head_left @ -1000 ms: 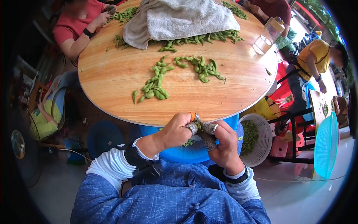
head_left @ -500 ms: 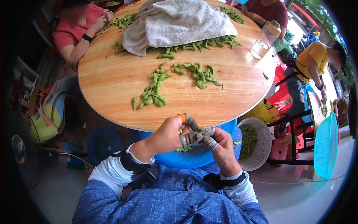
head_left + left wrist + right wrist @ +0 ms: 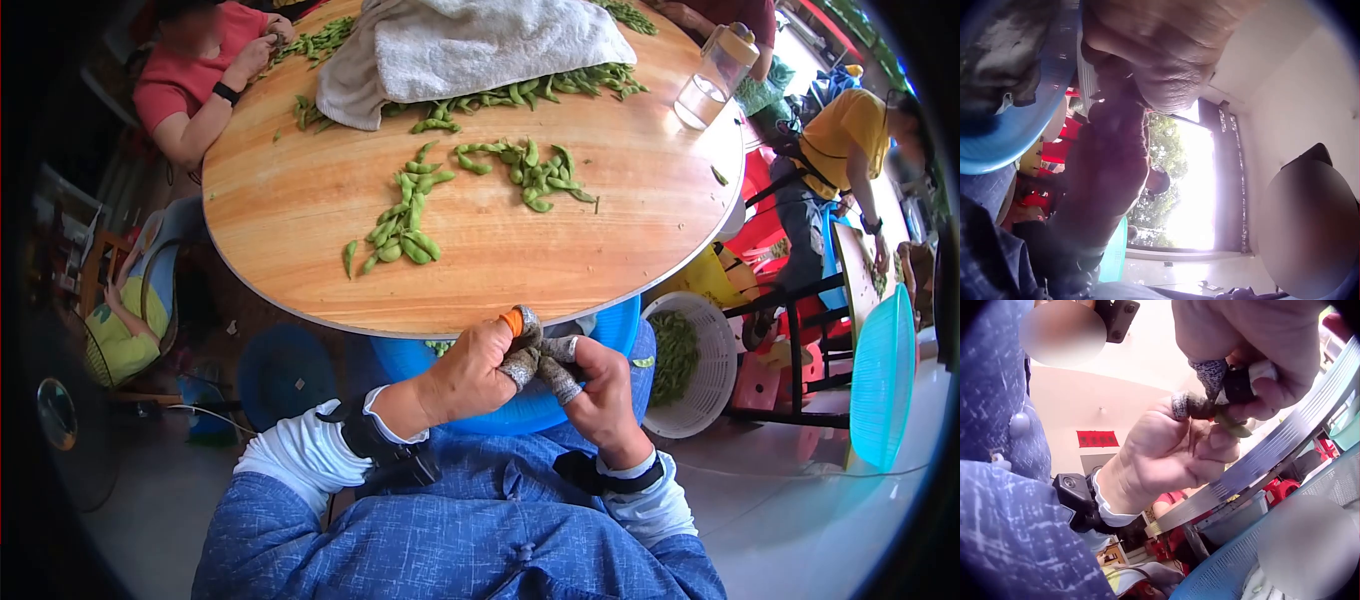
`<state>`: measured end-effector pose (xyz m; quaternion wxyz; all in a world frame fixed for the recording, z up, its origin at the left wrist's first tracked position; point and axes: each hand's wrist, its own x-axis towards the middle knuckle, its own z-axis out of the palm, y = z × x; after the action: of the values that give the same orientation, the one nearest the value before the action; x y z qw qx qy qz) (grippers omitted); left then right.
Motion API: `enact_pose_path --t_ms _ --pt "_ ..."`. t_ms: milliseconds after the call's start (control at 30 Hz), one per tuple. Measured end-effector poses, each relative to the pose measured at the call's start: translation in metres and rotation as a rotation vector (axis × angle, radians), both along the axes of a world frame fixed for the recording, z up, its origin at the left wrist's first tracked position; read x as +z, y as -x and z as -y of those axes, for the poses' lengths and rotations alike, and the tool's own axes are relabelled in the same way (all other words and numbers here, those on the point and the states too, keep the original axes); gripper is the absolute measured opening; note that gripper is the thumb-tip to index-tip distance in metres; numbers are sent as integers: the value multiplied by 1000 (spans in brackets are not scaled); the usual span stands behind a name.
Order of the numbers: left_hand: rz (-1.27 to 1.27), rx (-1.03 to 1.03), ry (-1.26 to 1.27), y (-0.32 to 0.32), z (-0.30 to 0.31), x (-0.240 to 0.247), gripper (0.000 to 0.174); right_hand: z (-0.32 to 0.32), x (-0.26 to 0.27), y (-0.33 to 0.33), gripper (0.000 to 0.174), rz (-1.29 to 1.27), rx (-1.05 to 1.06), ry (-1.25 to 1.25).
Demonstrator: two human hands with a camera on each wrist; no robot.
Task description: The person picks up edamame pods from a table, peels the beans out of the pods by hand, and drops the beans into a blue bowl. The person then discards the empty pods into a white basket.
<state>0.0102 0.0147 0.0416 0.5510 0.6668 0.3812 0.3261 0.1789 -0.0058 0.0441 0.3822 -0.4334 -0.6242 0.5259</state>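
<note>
My left hand (image 3: 465,372) and right hand (image 3: 603,395) meet just off the table's near edge, over a blue basin (image 3: 622,325). Grey speckled wraps cover several fingertips, and an orange band circles the left thumb or finger. Between the hands a green edamame pod (image 3: 1233,425) shows in the right wrist view; fingers of both pinch it, and part of it is hidden behind them. Two loose groups of edamame pods, one to the left (image 3: 405,215) and one to the right (image 3: 530,172), lie ahead on the wooden table (image 3: 500,275).
A grey towel (image 3: 505,48) covers a heap of pods farther back. A lidded clear jug (image 3: 712,80) stands at the table's right. Beside my right leg is a white basket (image 3: 712,385) holding pods. Other people sit around, one in red (image 3: 190,75) at the left.
Half a second ago the hands were slightly farther left, with green showing inside the left fingers. Now they are drawn together again, the left fingers curled closer. The head view has shifted slightly.
</note>
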Motion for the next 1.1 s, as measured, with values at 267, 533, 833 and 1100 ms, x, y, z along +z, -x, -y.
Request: enact_pose_path --t_ms 267,533,833,1100 --pt "-114 13 -354 -7 6 -23 28 7 -19 -12 14 -396 -88 246" --pt "-858 -318 -479 21 -7 -114 24 17 -60 -135 26 -535 -951 308" --pt "-854 -283 -94 6 -24 -253 19 40 -101 -143 22 -501 -979 453" --pt "-862 -108 -437 8 -9 -320 16 36 -112 -141 22 -548 -952 495"
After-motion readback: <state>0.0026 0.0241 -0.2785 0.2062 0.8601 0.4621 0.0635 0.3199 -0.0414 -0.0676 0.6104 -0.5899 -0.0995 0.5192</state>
